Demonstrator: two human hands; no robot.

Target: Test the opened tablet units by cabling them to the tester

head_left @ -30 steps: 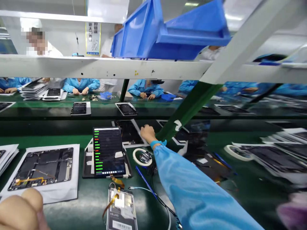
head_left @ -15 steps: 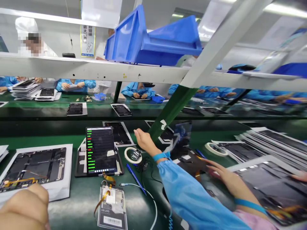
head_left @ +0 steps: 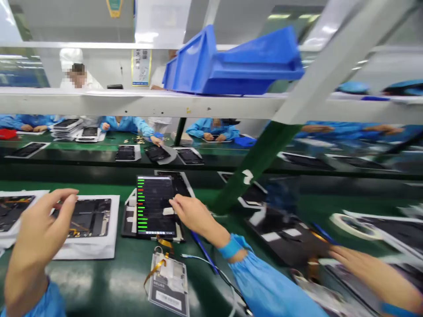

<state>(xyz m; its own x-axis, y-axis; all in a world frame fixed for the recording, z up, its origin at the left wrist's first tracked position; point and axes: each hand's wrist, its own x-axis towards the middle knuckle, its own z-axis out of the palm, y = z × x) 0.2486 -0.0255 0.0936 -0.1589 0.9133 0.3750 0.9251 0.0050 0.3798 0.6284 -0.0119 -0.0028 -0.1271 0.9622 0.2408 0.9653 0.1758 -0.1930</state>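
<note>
Fingers of our right hand [head_left: 194, 216] are released, tips resting on the lit tablet [head_left: 155, 204] with green bars; our left hand [head_left: 41, 224] is open too, fingers [head_left: 66, 197] loosely curled just above an opened tablet [head_left: 89, 218] on white paper [head_left: 114, 229], green surface [head_left: 99, 275] below.

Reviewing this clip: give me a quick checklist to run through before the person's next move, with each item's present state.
1. Tablet screen lit: ok.
2. All its bars green: not ok, a few are red.
3. Amber flex cable seated: cannot tell, its connection is hidden.
4. Right hand clear of the screen: cannot tell, fingertips reach over its edge.
5. Left hand clear of the opened tablet housing: cannot tell, it is close above it.
</note>
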